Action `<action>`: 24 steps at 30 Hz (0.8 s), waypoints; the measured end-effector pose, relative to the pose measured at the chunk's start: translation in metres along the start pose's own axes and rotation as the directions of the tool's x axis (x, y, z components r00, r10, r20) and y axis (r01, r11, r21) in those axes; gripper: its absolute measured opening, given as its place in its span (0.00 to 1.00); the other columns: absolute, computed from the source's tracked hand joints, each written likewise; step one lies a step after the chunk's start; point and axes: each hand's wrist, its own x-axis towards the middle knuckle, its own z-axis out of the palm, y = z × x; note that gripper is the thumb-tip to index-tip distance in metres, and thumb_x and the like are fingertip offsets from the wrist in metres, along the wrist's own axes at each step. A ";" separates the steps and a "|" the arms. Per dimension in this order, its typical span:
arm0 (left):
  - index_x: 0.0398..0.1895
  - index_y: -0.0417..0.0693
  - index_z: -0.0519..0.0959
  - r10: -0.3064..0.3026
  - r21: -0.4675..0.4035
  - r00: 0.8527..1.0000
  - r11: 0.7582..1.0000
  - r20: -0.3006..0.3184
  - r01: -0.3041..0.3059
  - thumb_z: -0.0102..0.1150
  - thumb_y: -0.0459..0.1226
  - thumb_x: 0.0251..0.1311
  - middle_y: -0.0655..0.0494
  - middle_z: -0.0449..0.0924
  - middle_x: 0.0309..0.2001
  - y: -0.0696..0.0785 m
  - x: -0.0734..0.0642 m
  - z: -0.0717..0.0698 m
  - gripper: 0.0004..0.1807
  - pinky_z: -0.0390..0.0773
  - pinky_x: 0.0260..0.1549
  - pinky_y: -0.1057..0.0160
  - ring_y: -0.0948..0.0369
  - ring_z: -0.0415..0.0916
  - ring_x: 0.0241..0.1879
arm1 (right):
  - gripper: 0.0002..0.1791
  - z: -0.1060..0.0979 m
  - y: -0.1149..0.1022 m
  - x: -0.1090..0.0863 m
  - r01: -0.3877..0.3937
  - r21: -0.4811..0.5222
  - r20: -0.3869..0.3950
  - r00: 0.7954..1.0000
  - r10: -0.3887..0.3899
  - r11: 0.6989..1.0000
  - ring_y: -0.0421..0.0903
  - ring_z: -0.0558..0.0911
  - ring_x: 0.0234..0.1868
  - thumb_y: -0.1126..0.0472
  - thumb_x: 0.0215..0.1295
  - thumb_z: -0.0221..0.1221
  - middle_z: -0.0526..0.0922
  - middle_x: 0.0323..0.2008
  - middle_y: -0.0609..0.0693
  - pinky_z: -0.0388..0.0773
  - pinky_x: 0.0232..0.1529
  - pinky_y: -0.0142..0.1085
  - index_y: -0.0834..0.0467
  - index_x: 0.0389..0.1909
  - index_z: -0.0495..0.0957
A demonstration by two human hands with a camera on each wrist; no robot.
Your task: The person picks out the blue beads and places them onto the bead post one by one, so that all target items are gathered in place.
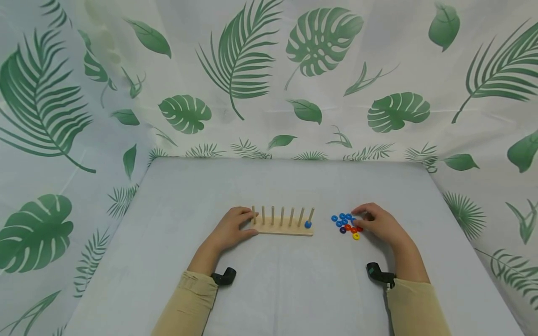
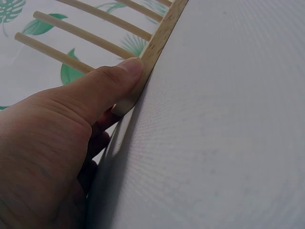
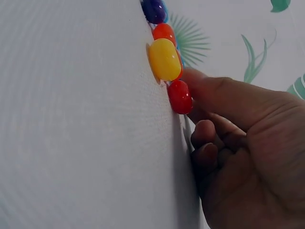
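Note:
A wooden peg board (image 1: 281,228) with several upright pegs stands on the table, a blue bead (image 1: 308,225) around its rightmost peg. My left hand (image 1: 233,228) grips the board's left end. In the left wrist view the thumb (image 2: 128,67) presses the board's edge beside the end pegs. My right hand (image 1: 380,224) is at a loose group of ring beads, thumb and forefinger around a blue bead (image 1: 353,220) at the group's right edge. Whether they pinch it is hidden. In the right wrist view a red bead (image 3: 180,97) lies close to the thumb, and the other fingers are curled.
Several blue beads (image 1: 342,216), a dark purple bead (image 1: 343,230), red-orange beads (image 1: 347,227) and a yellow bead (image 1: 356,236) lie together right of the board. The white table (image 1: 277,182) backs onto a leaf-printed curtain (image 1: 260,121).

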 end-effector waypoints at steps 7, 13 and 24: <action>0.65 0.52 0.76 0.010 -0.008 1.000 1.000 -0.007 -0.011 0.68 0.52 0.58 0.50 0.73 0.62 -0.003 0.000 0.002 0.32 0.67 0.69 0.50 0.50 0.67 0.66 | 0.18 0.000 -0.001 -0.002 -0.090 0.042 0.002 0.996 0.090 0.995 0.57 0.71 0.53 0.52 0.71 0.59 0.74 0.57 0.59 0.75 0.54 0.54 0.54 0.56 0.77; 0.65 0.52 0.76 0.006 -0.002 1.000 1.000 -0.005 -0.006 0.68 0.52 0.58 0.50 0.73 0.62 -0.002 0.001 0.002 0.32 0.66 0.69 0.51 0.51 0.67 0.67 | 0.17 0.000 0.001 -0.001 -0.040 0.015 -0.004 0.999 0.040 0.999 0.58 0.72 0.55 0.56 0.70 0.60 0.72 0.60 0.60 0.71 0.60 0.60 0.55 0.57 0.78; 0.66 0.55 0.75 0.017 -0.011 1.000 1.000 -0.006 -0.017 0.68 0.51 0.58 0.51 0.74 0.61 0.000 0.000 0.000 0.32 0.67 0.69 0.50 0.51 0.68 0.66 | 0.20 0.001 0.000 0.001 -0.046 -0.032 -0.024 0.999 0.045 0.998 0.54 0.71 0.48 0.53 0.68 0.63 0.74 0.53 0.58 0.73 0.47 0.44 0.55 0.57 0.78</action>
